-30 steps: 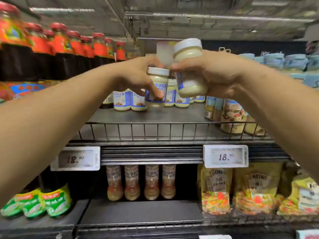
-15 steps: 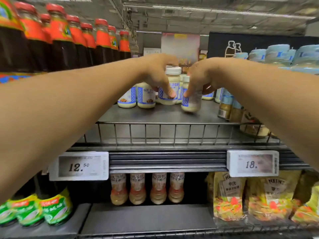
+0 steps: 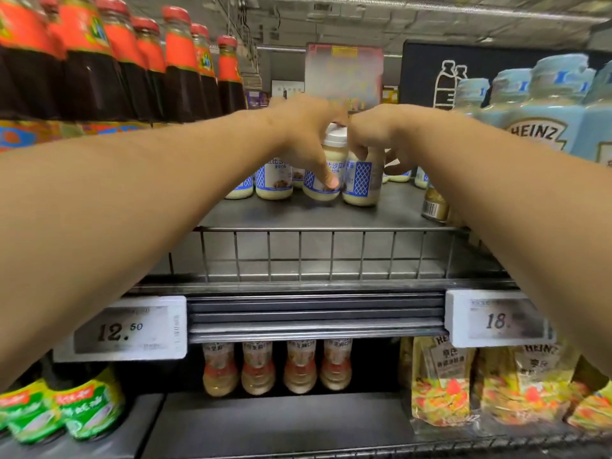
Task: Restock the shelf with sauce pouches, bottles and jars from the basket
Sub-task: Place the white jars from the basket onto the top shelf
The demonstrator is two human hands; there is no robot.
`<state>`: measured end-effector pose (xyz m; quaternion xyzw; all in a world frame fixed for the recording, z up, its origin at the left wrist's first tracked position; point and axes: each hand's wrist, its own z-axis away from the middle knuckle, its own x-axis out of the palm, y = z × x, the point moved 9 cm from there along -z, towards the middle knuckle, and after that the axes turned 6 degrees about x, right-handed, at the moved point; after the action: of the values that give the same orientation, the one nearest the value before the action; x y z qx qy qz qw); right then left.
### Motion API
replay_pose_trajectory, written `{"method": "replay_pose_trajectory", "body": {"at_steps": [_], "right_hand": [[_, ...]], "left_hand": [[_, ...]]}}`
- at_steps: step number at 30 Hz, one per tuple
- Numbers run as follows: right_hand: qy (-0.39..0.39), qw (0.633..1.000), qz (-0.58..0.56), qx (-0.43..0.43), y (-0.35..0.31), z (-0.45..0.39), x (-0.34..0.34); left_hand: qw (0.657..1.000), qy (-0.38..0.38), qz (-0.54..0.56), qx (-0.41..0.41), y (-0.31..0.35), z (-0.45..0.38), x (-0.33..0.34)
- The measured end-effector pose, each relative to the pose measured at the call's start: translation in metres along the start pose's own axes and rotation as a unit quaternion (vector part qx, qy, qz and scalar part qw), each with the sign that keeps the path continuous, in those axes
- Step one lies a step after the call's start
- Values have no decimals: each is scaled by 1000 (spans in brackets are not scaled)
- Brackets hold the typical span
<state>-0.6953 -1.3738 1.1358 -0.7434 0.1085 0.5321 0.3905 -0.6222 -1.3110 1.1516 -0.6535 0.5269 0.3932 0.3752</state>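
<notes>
A person reaches both arms onto the grey metal shelf (image 3: pixel 298 215) behind its wire front rail (image 3: pixel 331 253), setting two small glass jars of pale sauce in line. At far left stand dark sauce bottles with red caps and orange labels (image 3: pixel 185 71); beside them, a row of like jars with blue-and-white labels (image 3: pixel 274 180) already sits on the shelf. The left hand (image 3: pixel 301 134) grasps the left jar with the white lid (image 3: pixel 323 183), fingers (image 3: pixel 328 175) curled down its front. Just beside it, touching, the right jar (image 3: pixel 361 185) is held by the right hand (image 3: pixel 374 134), fingers wrapped over its top. Pale blue Heinz squeeze bottles (image 3: pixel 543 120) stand at right. The basket is out of view. Done well, the step calls for each jar to sit flat and upright, label forward, flush with the row, before either grip loosens; the left jar's base looks blurred, so full contact cannot be told.
</notes>
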Motion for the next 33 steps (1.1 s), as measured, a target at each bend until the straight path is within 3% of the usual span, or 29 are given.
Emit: {"method": "replay_pose_trajectory", "body": {"at_steps": [3, 7, 17, 33], "right_hand": [[28, 999, -41, -10, 0, -1, -5], [12, 997, -66, 30, 12, 0, 2], [7, 996, -82, -37, 6, -12, 5], [45, 998, -37, -30, 15, -17, 3]], "left_hand": [[999, -16, -32, -22, -10, -2, 5], [998, -44, -9, -33, -23, -3, 13], [996, -85, 28, -31, -42, 0, 19], [997, -62, -30, -36, -49, 3, 23]]}}
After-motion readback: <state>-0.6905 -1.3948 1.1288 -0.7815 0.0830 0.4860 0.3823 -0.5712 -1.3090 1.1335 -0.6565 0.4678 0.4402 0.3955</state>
